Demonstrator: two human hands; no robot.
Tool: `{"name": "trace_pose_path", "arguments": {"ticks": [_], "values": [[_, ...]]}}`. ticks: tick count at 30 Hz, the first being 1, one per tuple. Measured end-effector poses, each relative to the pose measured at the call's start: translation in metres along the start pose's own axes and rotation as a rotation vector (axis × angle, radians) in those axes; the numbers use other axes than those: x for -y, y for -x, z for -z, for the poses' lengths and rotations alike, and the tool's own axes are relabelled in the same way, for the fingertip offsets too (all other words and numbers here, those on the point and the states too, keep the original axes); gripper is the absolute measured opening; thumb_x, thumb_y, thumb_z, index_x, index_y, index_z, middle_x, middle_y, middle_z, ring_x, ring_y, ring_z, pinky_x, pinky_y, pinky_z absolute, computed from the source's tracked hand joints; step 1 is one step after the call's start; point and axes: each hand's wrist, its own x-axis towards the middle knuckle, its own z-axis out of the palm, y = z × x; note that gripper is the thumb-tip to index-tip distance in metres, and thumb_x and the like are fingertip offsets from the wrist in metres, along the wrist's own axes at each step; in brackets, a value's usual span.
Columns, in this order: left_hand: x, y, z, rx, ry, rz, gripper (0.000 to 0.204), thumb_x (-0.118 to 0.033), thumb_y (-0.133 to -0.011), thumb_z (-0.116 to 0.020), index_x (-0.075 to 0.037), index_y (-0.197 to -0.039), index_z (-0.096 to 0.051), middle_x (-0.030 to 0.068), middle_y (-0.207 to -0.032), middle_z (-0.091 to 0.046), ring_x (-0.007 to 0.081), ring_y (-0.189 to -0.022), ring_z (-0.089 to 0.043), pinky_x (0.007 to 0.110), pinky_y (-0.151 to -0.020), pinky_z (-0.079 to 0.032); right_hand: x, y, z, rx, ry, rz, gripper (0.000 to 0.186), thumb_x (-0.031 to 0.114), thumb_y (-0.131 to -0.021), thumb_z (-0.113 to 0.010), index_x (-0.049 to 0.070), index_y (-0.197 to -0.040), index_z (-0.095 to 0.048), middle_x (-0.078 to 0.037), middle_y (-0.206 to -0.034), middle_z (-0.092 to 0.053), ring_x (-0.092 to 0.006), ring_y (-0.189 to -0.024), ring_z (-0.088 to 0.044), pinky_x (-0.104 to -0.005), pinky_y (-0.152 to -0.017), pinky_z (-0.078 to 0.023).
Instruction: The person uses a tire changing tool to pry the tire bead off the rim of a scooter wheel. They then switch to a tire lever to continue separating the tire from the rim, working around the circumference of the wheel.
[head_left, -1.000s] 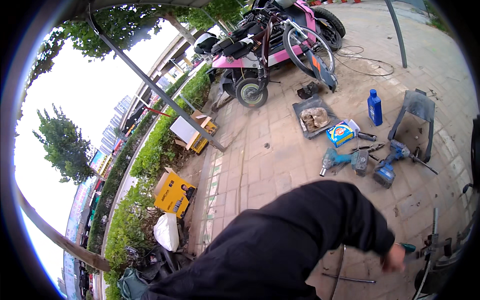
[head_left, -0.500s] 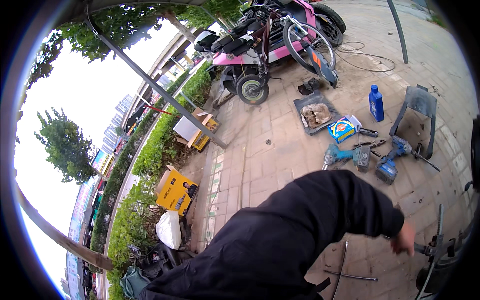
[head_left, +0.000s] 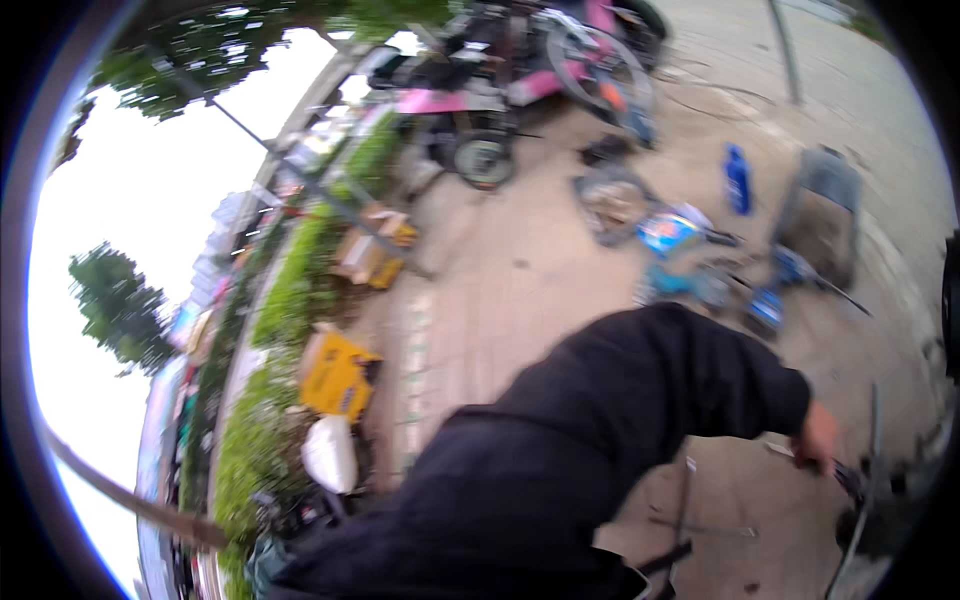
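My left arm in a black sleeve stretches across the lower middle toward the right. At its end is my left hand (head_left: 817, 440), smeared by motion, its fingers seemingly curled. A thin, pale, metal-looking piece (head_left: 780, 452) sticks out beside the fingers; I cannot make out its kind. Just beyond the hand, at the right edge, stands a dark mechanical assembly (head_left: 900, 485), largely lost in shadow, with a long grey bar (head_left: 876, 440) beside it. Below the forearm, thin rods (head_left: 684, 510) lie crossed on the paving. My right hand is not in view.
A teal power drill (head_left: 668, 282), a blue power tool (head_left: 768, 308), a blue bottle (head_left: 737, 180) and a dark low stool (head_left: 820, 215) stand beyond my arm. Yellow cartons (head_left: 340, 375) line the hedge at left. A pink three-wheeler (head_left: 540, 88) is parked at the back.
The whole picture has shifted and blurred as my head moves. My left hand has come slightly up and right in view, closer to the dark assembly.
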Motion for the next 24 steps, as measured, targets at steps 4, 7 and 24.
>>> {"name": "trace_pose_path", "arguments": {"ticks": [4, 7, 24], "values": [[-0.041, 0.01, -0.129, -0.032, 0.616, -0.184, 0.056, -0.047, -0.099, -0.038, -0.004, -0.069, -0.06, 0.0055, -0.057, -0.055, 0.0157, -0.053, -0.051, 0.035, -0.054, -0.044, 0.003, -0.016, -0.014, -0.099, -0.005, 0.113, 0.026, 0.025, -0.09, -0.061, -0.001, -0.091, -0.062, -0.02, -0.081, -0.063, -0.0294, -0.072, -0.06, -0.0387, -0.063, -0.047], [-0.055, 0.021, -0.133, 0.076, 0.739, 0.065, 0.058, -0.049, -0.1, -0.037, -0.004, -0.071, -0.059, 0.0015, -0.063, -0.056, 0.0109, -0.056, -0.048, 0.029, -0.056, -0.043, 0.023, -0.014, -0.007, -0.014, -0.201, 0.037, 0.027, 0.023, -0.084, -0.067, 0.002, -0.072, -0.055, -0.019, -0.06, -0.05, -0.0324, -0.054, -0.049, -0.0438, -0.052, -0.036], [-0.032, 0.081, -0.064, 0.112, 0.475, 0.129, 0.059, -0.053, -0.093, -0.048, -0.004, -0.062, -0.052, 0.0048, -0.055, -0.052, 0.0167, -0.051, -0.05, 0.033, -0.055, -0.043, 0.016, 0.006, 0.013, 0.024, -0.311, 0.015, 0.024, 0.017, -0.082, -0.065, -0.001, -0.07, -0.056, -0.008, -0.049, -0.045, -0.0171, -0.044, -0.043, -0.0318, -0.045, -0.035]]}}
